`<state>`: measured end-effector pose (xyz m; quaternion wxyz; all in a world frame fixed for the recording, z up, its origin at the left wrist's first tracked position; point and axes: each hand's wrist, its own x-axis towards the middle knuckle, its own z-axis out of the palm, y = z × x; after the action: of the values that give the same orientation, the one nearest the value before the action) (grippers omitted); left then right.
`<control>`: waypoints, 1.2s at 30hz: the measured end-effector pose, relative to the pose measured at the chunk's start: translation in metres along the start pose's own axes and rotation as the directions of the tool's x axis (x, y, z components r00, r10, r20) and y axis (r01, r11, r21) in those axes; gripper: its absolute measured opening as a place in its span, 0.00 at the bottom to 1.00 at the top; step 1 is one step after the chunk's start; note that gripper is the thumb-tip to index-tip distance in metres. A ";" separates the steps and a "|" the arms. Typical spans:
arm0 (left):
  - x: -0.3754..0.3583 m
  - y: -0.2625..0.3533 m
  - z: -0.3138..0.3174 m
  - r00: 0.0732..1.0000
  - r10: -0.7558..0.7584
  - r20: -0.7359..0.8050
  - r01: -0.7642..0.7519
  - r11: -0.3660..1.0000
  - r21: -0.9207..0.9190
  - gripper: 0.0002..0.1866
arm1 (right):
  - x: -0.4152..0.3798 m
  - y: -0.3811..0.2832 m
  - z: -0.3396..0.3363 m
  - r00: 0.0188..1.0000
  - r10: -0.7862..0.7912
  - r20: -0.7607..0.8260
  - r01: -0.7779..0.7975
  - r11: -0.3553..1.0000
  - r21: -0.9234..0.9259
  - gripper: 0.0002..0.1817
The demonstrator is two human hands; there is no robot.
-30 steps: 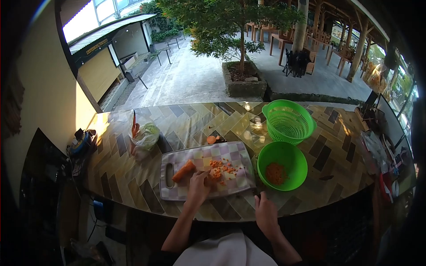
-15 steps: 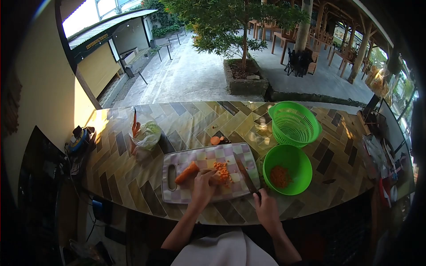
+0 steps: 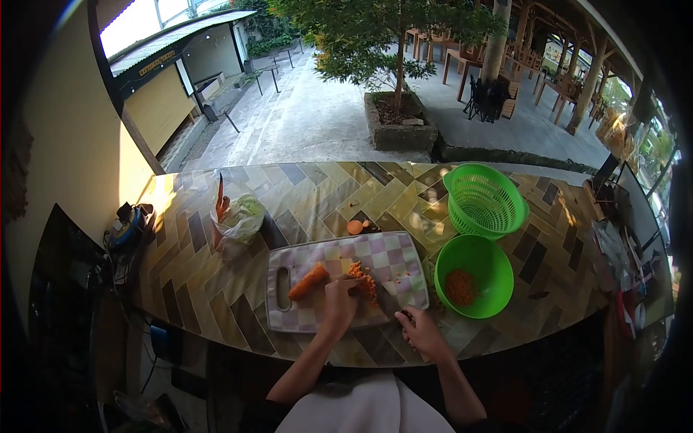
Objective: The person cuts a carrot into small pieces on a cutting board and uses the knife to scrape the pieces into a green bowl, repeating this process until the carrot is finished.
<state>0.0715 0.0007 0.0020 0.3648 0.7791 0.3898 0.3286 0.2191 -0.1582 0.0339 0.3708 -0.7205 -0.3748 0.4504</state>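
Note:
My right hand (image 3: 421,333) is closed round the handle of a knife (image 3: 388,302), whose blade lies low over the checkered cutting board (image 3: 303,319), beside chopped carrot (image 3: 364,280). Bent over the board, my left hand (image 3: 342,303) has its fingers together at the chopped carrot's left edge; what they hold, if anything, is hidden. A larger carrot piece (image 3: 309,281) lies left of that hand, near the board's handle slot. Right of the board, a green bowl (image 3: 498,278) holds shredded or finely chopped carrot (image 3: 460,287).
Behind the bowl stands a green colander (image 3: 485,198). Carrot ends (image 3: 355,227) lie beyond the board. A plastic bag (image 3: 242,220) with carrots sits at the back left of the tiled table (image 3: 209,289). Bags and other items crowd the right end.
The knife and my right hand have moved left and the blade is now lower, by the chopped carrot. My left hand has shifted slightly right. The view has shifted a little.

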 end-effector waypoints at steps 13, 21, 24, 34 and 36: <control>0.009 0.046 -0.018 1.000 0.011 0.015 -0.009 0.985 -0.170 0.18 | -0.012 -0.019 -0.011 0.998 0.003 0.061 -0.021 0.952 0.306 0.15; 0.033 0.098 0.003 0.988 0.141 0.063 -0.123 0.965 -0.232 0.18 | -0.053 -0.055 -0.061 0.997 0.002 -0.080 0.023 0.949 0.313 0.13; 0.037 0.130 0.025 0.969 0.224 0.105 -0.173 0.917 -0.358 0.18 | -0.078 -0.052 -0.082 0.981 0.040 -0.190 0.022 0.949 0.313 0.13; 0.021 0.161 0.093 0.907 0.300 0.294 -0.270 0.953 -0.139 0.16 | -0.126 -0.017 -0.106 0.742 -0.205 -0.639 -0.089 0.913 -0.397 0.12; 0.020 0.162 0.094 0.922 0.278 0.271 -0.251 0.959 -0.130 0.18 | -0.129 -0.019 -0.104 0.720 -0.146 -0.678 -0.145 0.924 -0.353 0.12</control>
<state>0.2152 -0.0813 0.0910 0.4052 0.8461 0.2086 0.2764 0.2715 -0.2836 0.1314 0.3363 -0.8938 -0.2892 0.0659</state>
